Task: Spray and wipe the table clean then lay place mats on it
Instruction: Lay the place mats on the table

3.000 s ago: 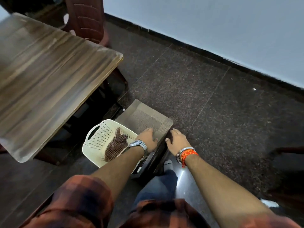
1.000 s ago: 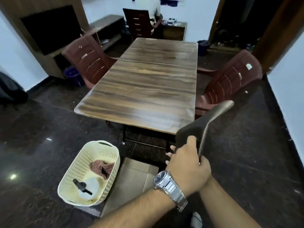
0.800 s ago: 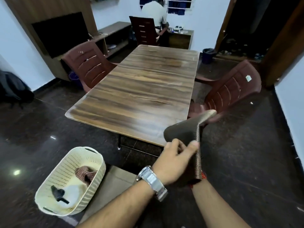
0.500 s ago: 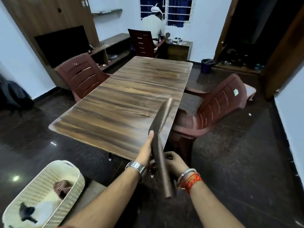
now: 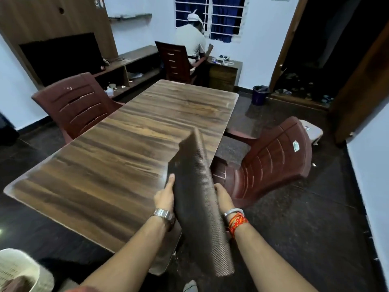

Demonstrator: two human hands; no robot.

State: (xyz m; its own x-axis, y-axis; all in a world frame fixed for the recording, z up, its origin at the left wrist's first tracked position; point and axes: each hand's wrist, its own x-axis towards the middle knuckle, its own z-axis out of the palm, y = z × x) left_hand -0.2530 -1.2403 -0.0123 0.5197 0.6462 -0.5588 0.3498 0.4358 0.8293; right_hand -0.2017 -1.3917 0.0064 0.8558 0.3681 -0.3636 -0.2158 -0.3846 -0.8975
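head view: stack of place mats [image 5: 197,199] held on edge between both hands, above the near right corner of table [image 5: 126,148] and overhanging its edge toward the floor

left hand [image 5: 165,196] pressed flat against the left face of the stack, thumb up along the near rim; right hand [image 5: 223,197] mostly hidden behind the right face, fingers apparently wrapped round the back – both clamped on the mats, neither clenched into a fist

likely reason for the edgewise, two-sided hold: keeps several thin mats squared together and stops them fanning or sliding apart during carry

long axis of the stack runs from the near lower end, close to the body, up and away to the far corner over the tabletop – tilted, upper end leaning slightly left. ribbed edge faces the camera

tabletop bare, no mat laid yet. red chair [image 5: 271,161] just right of the stack, basket [image 5: 21,270] on the floor at lower left, well apart from the hands
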